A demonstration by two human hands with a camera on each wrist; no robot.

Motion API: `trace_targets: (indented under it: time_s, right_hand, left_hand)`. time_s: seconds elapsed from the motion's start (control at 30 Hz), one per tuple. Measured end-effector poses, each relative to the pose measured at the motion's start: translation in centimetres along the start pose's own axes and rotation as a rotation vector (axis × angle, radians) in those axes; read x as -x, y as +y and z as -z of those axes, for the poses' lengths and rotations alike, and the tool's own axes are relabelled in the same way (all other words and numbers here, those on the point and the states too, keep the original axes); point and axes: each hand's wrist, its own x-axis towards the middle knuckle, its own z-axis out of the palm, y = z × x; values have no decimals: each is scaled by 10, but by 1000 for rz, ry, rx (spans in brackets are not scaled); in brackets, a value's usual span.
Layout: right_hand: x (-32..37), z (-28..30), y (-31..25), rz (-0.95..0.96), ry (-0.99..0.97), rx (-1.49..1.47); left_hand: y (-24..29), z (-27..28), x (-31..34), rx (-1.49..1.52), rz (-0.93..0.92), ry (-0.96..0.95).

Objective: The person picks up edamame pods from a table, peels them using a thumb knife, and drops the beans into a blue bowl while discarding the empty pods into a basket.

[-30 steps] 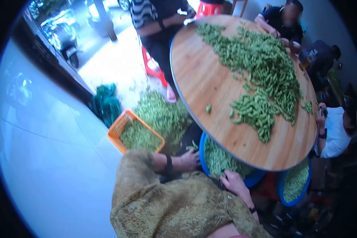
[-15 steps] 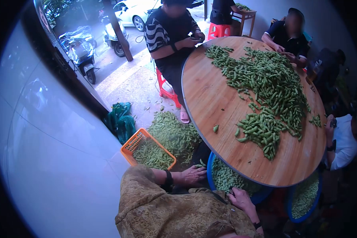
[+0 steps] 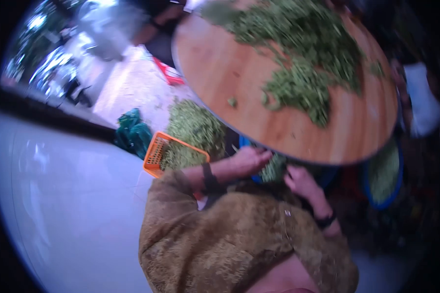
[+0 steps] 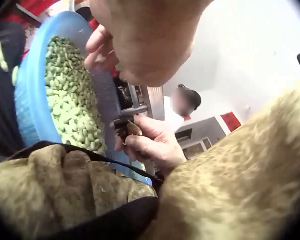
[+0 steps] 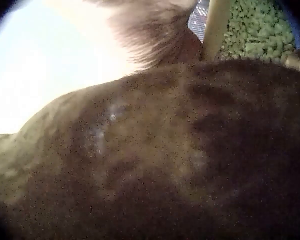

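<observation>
My left hand is above the blue basin, near the table's edge. In the left wrist view its fingers look bent, and I cannot tell whether they hold anything. At the basin's near side, my right hand pinches a small dark object with a brownish piece by the thumb. Shelled green beans fill much of the basin. A few green pods lie on dark cloth beside it. My own sleeve and arm fill most of the right wrist view.
A round wooden table bearing a heap of green pods overhangs the basin. Left of me stand an orange basket, a floor pile of pods and a green net bag. Another blue basin is at right. People sit around.
My left hand has lifted from beside the basin and moved right, over it, closer to my right hand. The right hand stays at the basin. The head view has shifted and blurred.
</observation>
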Motion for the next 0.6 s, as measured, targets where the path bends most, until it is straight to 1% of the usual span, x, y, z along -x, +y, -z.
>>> trace_targets:
  time_s: [0.03, 0.07, 0.1, 0.13, 0.2, 0.23, 0.27, 0.3, 0.33, 0.37, 0.4, 0.47, 0.53, 0.6]
  right_hand:
    - [4, 5, -1, -37, 27, -15]
    - [7, 9, 1, -28, 59, -63]
    - [9, 19, -7, -130, 54, -161]
    - [14, 16, -2, -153, 92, -225]
    - [19, 18, -4, -159, 109, -322]
    - [19, 20, -6, -168, 118, -325]
    - [18, 21, -7, -106, 130, -386]
    - [18, 23, -10, -41, 139, -447]
    - [18, 27, -17, -44, 142, -452]
    - [18, 35, -25, -122, 107, -614]
    - [18, 39, -28, -199, 72, -774]
    - [22, 38, -26, -176, 51, -837]
    - [23, 39, -31, -221, 135, -1099]
    - [20, 39, -29, -217, 151, -1148]
  left_hand:
    - [4, 2, -5, -25, -25, -46]
    - [11, 6, -6, -56, -48, -86]
    - [18, 11, -9, 23, -133, -43]
    - [20, 20, -17, 83, -218, 17]
    - [29, 40, -31, 120, -229, 116]
    - [36, 52, -45, 75, -193, 185]
    - [25, 57, -57, 2, -172, 204]
    - [12, 56, -70, -50, -136, 306]
    - [7, 60, -82, -168, 41, 322]
    - [-6, 56, -92, -294, 143, 323]
    - [-16, 53, -98, -294, 137, 321]
    - [-32, 46, -104, -374, 312, 225]
    - [-36, 44, -105, -341, 323, 197]
    - [-33, 41, -103, -314, 307, 240]
